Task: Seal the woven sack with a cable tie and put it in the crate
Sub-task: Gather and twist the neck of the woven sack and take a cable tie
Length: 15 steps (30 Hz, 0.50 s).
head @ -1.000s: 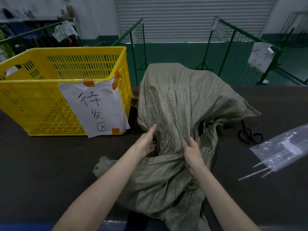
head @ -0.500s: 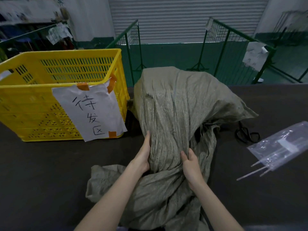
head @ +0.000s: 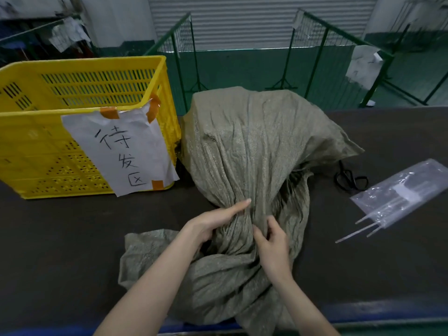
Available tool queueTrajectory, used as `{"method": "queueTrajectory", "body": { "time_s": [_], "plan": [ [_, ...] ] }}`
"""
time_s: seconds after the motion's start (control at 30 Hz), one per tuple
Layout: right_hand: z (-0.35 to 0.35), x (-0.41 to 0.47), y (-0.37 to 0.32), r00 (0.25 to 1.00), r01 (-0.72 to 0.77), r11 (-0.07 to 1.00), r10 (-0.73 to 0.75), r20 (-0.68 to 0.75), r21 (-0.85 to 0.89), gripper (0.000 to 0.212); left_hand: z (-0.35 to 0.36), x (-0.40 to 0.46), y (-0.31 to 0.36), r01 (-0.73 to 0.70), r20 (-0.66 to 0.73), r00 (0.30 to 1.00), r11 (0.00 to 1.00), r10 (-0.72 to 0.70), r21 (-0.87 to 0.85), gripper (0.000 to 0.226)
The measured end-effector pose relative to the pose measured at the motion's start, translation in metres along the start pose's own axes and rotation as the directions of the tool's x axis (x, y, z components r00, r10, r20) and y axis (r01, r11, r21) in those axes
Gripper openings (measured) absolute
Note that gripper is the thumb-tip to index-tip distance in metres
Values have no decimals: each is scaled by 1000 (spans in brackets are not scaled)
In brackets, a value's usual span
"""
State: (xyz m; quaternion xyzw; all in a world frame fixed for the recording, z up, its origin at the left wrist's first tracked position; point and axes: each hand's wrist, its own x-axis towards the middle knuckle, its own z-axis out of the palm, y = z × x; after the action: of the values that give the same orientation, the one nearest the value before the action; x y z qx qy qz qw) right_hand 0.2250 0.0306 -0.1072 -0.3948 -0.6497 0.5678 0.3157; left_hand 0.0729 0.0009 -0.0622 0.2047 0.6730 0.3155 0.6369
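Hands, left [head: 213,224] and right [head: 271,241], apparently bunch the woven sack [head: 254,146] neck.

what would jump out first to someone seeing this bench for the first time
The bulging grey-green woven sack in the middle of the dark table draws the eye first, its neck bunched between the left hand and the right hand. Next is the bright yellow crate at the left, with a handwritten paper sign taped on. At the right lies a clear bag of cable ties.
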Motion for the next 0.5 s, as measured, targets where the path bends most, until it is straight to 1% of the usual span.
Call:
{"method": "queueTrajectory", "body": {
  "time_s": [0.03,0.07,0.1,0.17,0.23,0.33,0.43,0.5],
  "plan": [
    [1,-3,0,1000,28,998,-28,0,-54,10,0,4,1,-18,36,999,999,19,-33,89],
    [3,-5,1,998,59,992,-60,-1,-113,9,1,11,0,-42,48,998,997,45,-69,88],
    [5,-7,1,996,93,982,-93,6,-165,9,4,14,2,-74,37,996,991,79,-108,78],
    [10,-10,-2,989,146,962,-142,37,-231,12,11,19,5,-157,-52,987,972,150,-176,57],
    [11,-13,-5,986,169,949,-158,61,-266,16,18,24,6,-217,-150,971,946,185,-240,51],
    [6,-13,-4,987,154,950,-138,76,-272,15,23,27,5,-277,-245,949,895,198,-349,31],
    [-3,-9,-4,986,125,965,-95,136,-229,13,24,26,6,-320,-315,927,867,204,-381,31],
    [-9,-3,-6,993,70,985,-53,107,-157,7,24,25,8,-353,-350,911,848,216,-395,32]
  ]
}}
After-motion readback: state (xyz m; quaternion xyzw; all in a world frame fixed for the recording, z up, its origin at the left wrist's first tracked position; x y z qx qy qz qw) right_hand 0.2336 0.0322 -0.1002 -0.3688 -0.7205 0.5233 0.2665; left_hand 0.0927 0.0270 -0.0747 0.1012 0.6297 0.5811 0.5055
